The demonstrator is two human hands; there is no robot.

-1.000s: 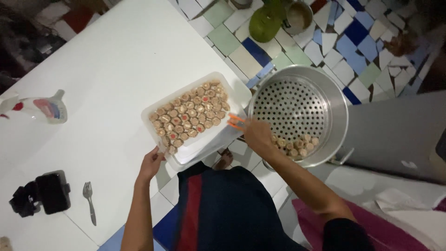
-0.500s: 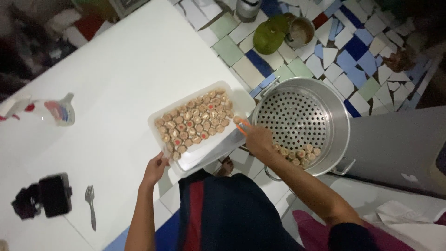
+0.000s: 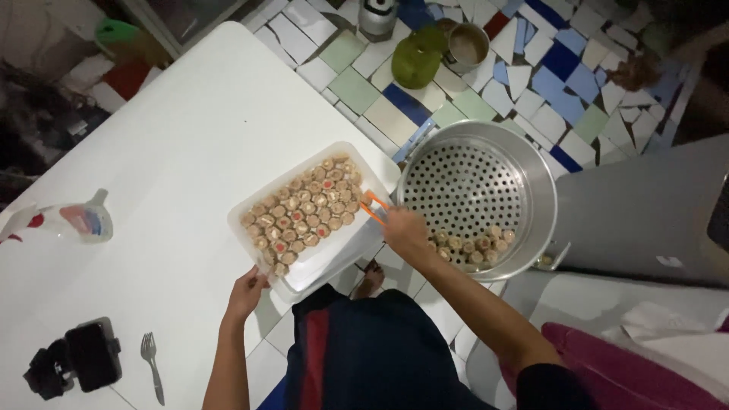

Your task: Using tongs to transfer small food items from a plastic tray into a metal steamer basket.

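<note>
From above, looking down with the head camera: the person's left hand grips the near corner of the white tray, fingers curled over its rim, steadying it at the edge of the white table. The right hand is closed around orange tongs, tips pointing at the tray's right side. I judge the step to be moving dumplings from the tray into the perforated steamer pot; the next move calls for nipping one piece gently without crushing it. The tray holds some forty pieces in rows; about ten already lie in the pot. One fork, one spray bottle.
</note>
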